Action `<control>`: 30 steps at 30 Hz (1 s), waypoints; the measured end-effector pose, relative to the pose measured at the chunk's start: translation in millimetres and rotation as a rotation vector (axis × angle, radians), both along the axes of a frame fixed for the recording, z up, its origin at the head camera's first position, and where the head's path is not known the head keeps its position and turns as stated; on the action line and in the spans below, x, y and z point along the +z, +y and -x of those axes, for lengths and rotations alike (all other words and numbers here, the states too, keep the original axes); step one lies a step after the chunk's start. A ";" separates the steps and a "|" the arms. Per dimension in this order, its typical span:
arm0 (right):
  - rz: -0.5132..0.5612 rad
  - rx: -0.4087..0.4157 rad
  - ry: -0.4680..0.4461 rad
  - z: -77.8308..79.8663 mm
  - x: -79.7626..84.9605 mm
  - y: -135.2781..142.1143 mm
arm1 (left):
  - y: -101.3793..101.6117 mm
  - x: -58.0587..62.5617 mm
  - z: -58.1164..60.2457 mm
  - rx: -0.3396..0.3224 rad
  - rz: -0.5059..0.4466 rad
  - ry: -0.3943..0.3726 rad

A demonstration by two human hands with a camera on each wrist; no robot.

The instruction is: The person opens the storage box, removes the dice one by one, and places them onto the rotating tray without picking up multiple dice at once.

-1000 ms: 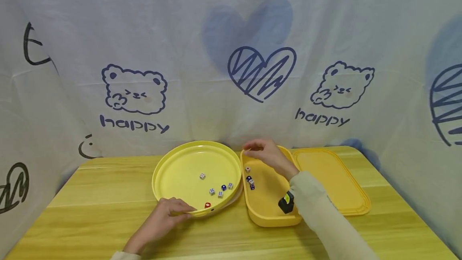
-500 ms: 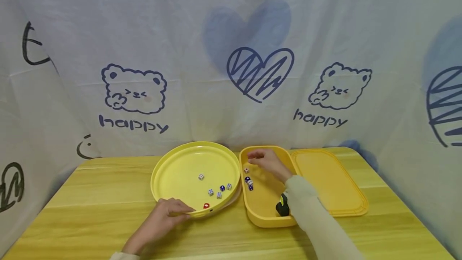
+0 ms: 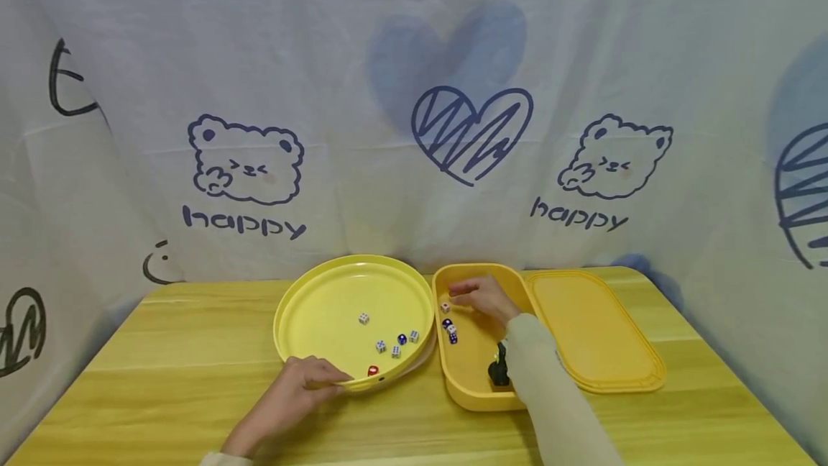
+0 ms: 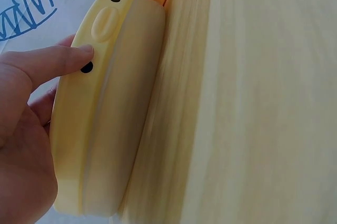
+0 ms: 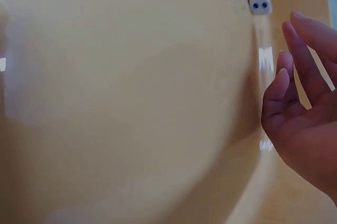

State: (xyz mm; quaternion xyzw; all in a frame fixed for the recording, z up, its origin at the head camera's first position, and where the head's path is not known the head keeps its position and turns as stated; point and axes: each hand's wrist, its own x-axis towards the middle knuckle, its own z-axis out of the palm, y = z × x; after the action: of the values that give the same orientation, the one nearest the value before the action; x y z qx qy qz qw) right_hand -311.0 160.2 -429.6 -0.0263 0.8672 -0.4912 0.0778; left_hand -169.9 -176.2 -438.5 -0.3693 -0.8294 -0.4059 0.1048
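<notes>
In the head view, my left hand (image 3: 294,395) pinches the front rim of a round yellow tray (image 3: 304,302). The left wrist view shows the thumb (image 4: 68,61) against its outer wall, beside a black dot. Several dice lie in the tray: a red die (image 3: 372,371), a blue die (image 3: 402,339) and white dice such as this white die (image 3: 364,318). My right hand (image 3: 486,296) hovers inside a deeper yellow-orange box (image 3: 481,400), holding nothing. Its fingertips are close to a white die (image 5: 260,4). Beside that die, blue and white dice (image 3: 451,335) cluster along the box's left wall.
A flat yellow-orange lid (image 3: 604,329) lies right of the box. Tray and box stand side by side on a wooden table (image 3: 194,336). A patterned cloth (image 3: 349,128) hangs behind. A black device (image 3: 498,367) sits at the right wrist.
My right hand has come down from above the box's back left edge into the box, nearer the white die. The left hand keeps its place on the tray rim.
</notes>
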 end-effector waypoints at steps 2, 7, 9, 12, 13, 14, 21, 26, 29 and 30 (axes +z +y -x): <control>-0.011 -0.004 -0.022 0.3 -1.5 0.9 | 0.6 1.5 0.3 -0.009 -0.002 0.010; -0.003 0.039 -0.039 1.0 -3.6 -2.2 | 0.1 2.5 2.5 -0.008 0.005 0.044; -0.013 0.063 -0.033 1.3 -4.8 -3.6 | -0.4 2.0 2.7 0.008 0.019 0.043; -0.028 0.061 -0.033 1.9 -7.2 -4.5 | -0.3 2.5 2.1 0.020 0.034 0.033; -0.040 0.068 -0.027 2.1 -8.1 -4.4 | 0.1 2.8 1.7 0.023 0.035 0.029; -0.044 0.071 -0.024 2.3 -8.9 -4.5 | 0.4 3.2 1.3 0.025 0.035 0.024; -0.073 0.072 -0.007 0.7 -8.4 -8.8 | 1.1 3.4 -1.4 0.071 0.056 -0.006; -0.096 0.064 -0.021 -2.0 -6.2 -8.9 | 1.9 2.6 -0.8 0.034 0.018 -0.004; -0.112 0.059 -0.033 -1.3 -8.0 -7.4 | 2.9 2.4 -0.7 0.013 -0.003 -0.001; -0.107 0.049 -0.037 -0.6 -9.3 -7.1 | 3.3 2.3 -0.8 0.010 -0.005 -0.002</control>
State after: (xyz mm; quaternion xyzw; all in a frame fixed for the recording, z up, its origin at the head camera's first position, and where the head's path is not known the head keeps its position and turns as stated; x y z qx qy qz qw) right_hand -310.4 153.1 -438.9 -0.0346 0.8896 -0.4426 0.1071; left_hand -169.1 -172.9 -436.1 -0.3645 -0.8303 -0.4076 0.1071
